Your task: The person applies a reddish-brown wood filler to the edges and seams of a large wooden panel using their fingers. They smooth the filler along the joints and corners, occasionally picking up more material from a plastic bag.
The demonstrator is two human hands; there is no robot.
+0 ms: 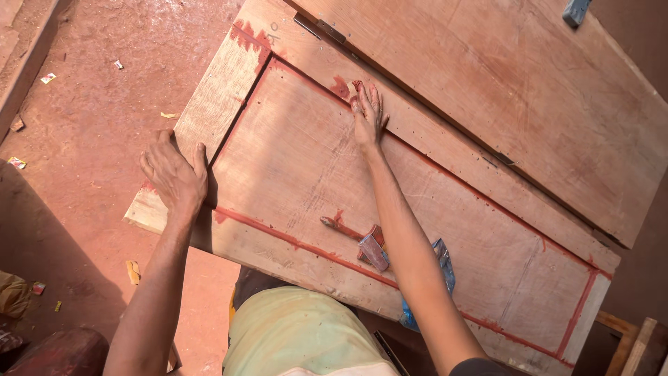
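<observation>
Seen from the head camera, a wooden door panel [306, 160] lay flat and slanted across the view, its recessed centre outlined by smears of red filler [292, 240] that ran along the grooves of the frame. The left hand [174, 174] rested palm down on the near left edge of the panel, the fingers spread and curled slightly over the frame rail, pressing on the wood rather than clasping anything. The right hand [367, 115] reached across to the far side of the recess, the fingers stretched flat against the groove where a red patch showed; it gripped nothing, though the fingertips were stained red and touched the filler line. Near the middle of the panel, just left of the right forearm, lay a putty knife [351, 233] with a red-coated blade, and beside it a small clear wrapper [374, 252]. A blue plastic bag [445, 268] sat partly hidden under the forearm. A second wooden door [529, 90] lay alongside the far edge, with a grey metal piece [576, 10] near its top. Below was the person's lap in pale green cloth [299, 334], and to the left spread a reddish dirt floor [90, 125] scattered with small scraps.
</observation>
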